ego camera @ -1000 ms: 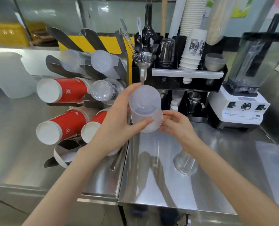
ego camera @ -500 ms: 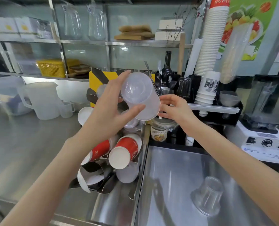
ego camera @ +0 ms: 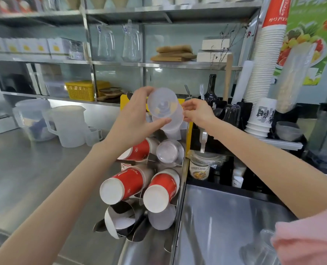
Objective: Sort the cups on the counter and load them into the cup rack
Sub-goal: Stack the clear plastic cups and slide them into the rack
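Lifted from worktop (ego camera: 34, 169) level, clear cup (ego camera: 163, 109) now before top of cup rack (ego camera: 120, 215), base facing me. Left hand (ego camera: 137, 119) grips it; right hand (ego camera: 197, 112) loosely spread, fingertips touching its side.

The cup rack (ego camera: 120, 219) stands on the counter (ego camera: 24, 169), pitchers (ego camera: 68, 125) to its left, organiser (ego camera: 245, 111) to its right.

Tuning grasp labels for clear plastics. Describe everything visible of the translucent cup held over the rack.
The translucent cup is cloudy plastic, with a round base showing a small moulded centre mark. It is tipped, base toward the camera, mouth pointing away and down toward the cup rack. It hangs in the air before a yellow panel. The left hand grips it, fingers above and thumb below; the right hand touches its right side with its fingertips.
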Motion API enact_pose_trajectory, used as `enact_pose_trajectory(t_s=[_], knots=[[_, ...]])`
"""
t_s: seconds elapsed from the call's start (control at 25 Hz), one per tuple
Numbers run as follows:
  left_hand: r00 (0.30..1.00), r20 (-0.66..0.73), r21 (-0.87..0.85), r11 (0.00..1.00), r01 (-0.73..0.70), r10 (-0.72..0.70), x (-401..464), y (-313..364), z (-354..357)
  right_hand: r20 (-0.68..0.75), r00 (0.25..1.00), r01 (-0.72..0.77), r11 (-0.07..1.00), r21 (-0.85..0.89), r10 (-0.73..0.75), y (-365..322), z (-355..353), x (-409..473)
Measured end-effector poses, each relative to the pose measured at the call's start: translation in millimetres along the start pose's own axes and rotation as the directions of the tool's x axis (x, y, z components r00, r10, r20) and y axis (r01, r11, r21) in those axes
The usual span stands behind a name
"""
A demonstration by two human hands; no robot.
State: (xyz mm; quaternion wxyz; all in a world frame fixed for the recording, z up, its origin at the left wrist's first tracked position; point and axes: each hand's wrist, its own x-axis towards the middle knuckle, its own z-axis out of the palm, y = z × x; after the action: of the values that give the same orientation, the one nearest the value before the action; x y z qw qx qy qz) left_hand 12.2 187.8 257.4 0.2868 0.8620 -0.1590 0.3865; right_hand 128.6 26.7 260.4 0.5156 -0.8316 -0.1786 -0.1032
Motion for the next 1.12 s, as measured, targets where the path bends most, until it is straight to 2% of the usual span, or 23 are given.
enact_pose_trajectory(t_s=[0.24,0.44,0.6,0.76,0.92,1.12], knots=[[0.995,-0.048,-0.005,0.996,0.088,-0.088,11,-14,9,-0.036,0.999,-0.032,0.999,-0.038,0.03,5,7,19],[1.0,0.019,0.018,1.0,0.009,-0.01,12,-13,22,-0.066,0.998,-0.011,0.997,-0.074,0.006,19,8,20],[0.992,0.118,0.091,0.995,0.042,-0.052,15,-23,31,-0.112,0.993,-0.038,0.994,-0.102,0.026,30,11,26],[0.97,0.197,0.182,0.978,0.106,-0.142,18,-34,47,0.036,0.984,-0.168,0.977,-0.129,0.174,44,18,30],[0.939,0.287,0.233,0.965,0.12,-0.186,24,-36,65,0.217,0.91,-0.372,0.927,0.052,0.353,51,17,29],[0.916,0.333,0.279,0.951,0.131,-0.224,25,-39,75,0.284,0.904,-0.336,0.942,0.007,0.32,54,11,24]])
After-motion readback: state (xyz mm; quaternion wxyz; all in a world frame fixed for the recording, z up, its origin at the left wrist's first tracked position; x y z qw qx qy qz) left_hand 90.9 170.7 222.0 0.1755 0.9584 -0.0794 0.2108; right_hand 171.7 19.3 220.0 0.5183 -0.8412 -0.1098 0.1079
